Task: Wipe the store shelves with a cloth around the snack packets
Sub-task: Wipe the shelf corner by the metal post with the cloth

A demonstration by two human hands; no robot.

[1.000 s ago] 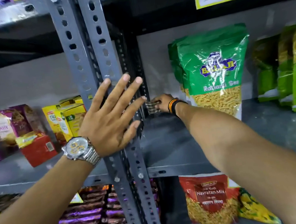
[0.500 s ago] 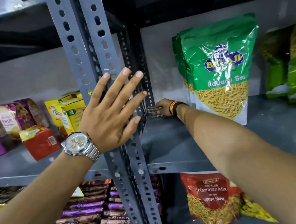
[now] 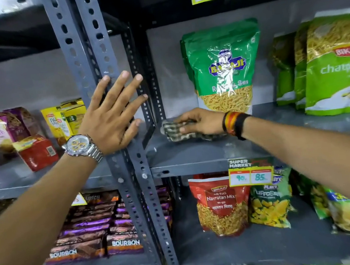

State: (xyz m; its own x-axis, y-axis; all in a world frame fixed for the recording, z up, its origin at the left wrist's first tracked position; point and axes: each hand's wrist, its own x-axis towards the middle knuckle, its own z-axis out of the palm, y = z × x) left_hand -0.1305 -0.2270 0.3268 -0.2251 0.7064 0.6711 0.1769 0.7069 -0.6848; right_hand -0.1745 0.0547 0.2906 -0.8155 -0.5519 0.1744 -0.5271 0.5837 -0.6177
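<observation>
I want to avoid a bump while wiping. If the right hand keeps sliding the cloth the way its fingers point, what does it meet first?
The right hand points left along the shelf, pressing the cloth. It would probably first meet the perforated upright at the shelf's left end, though depth is hard to judge.

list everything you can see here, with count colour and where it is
shelf: one being wiped, grey metal, middle right
upright post: two side by side, grey with holes, centre
cloth: one, checked green and white, on the shelf under the right hand
green snack packet: a short row, green, standing just behind the cloth
light green packets: several, far right of the same shelf
boxes and packets: several, yellow, purple, red, left shelf
red snack packet: one, shelf below
biscuit packs: many, brown and purple, lower left
price tags: two cards, yellow-edged
left hand: open, flat against the post, wristwatch
right hand: pressing on the cloth, wristbands
</observation>
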